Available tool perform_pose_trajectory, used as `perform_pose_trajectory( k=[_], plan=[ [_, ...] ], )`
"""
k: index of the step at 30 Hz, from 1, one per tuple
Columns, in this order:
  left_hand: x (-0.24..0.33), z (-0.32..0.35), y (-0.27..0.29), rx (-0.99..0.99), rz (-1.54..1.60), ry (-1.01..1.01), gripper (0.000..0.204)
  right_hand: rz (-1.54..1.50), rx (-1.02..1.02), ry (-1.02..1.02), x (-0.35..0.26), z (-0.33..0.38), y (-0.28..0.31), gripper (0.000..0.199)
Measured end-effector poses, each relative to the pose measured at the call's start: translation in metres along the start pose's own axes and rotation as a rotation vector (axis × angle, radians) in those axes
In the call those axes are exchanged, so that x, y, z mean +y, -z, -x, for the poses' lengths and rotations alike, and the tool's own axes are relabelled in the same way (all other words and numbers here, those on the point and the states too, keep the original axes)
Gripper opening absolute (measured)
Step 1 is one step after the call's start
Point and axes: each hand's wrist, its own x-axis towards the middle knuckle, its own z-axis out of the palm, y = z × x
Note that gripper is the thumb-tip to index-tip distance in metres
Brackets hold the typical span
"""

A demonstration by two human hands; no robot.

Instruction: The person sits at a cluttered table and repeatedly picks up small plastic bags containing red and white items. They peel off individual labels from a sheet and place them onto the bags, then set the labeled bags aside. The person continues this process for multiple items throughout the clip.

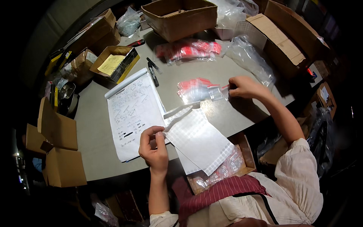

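My left hand (154,149) is closed, thumb and forefinger pinched on the end of a thin curling paper strip (177,116). The strip bends up over white sheets of small round stickers (200,138), which hang over the table's near edge. Farther right, my right hand (244,87) is closed, its fingertips at the red-edged end of a small clear zip bag (225,90). More such bags (194,89) lie fanned out to its left, partly overlapping. The curled fingers hide part of the gripped bag.
A handwritten notepad (132,109) lies left of the sheets, with black markers (153,73) beyond it. Packs of red-edged bags (189,51) lie below a cardboard box (179,19). Under the sheets, a box of bagged small parts (223,166) is near my lap. Cartons (62,162) stand left.
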Motion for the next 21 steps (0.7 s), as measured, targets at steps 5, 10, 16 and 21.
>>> perform_pose_trajectory(
  k=[5,10,16,21],
  plan=[
    [0.002,0.0,0.0,0.018,0.015,-0.016,0.01,0.073,-0.312,-0.275,-0.004,-0.009,0.048,0.047],
    [0.0,0.001,0.0,0.02,0.04,0.011,0.01,-0.216,-0.156,-0.075,0.007,-0.006,0.054,0.033],
    [0.001,-0.002,-0.001,0.027,0.018,-0.018,0.009,-0.346,0.035,0.016,0.021,-0.017,0.035,0.023],
    [-0.002,0.001,-0.001,0.039,0.048,0.07,0.009,-0.278,0.189,0.313,0.03,-0.007,0.019,0.027]
  ],
)
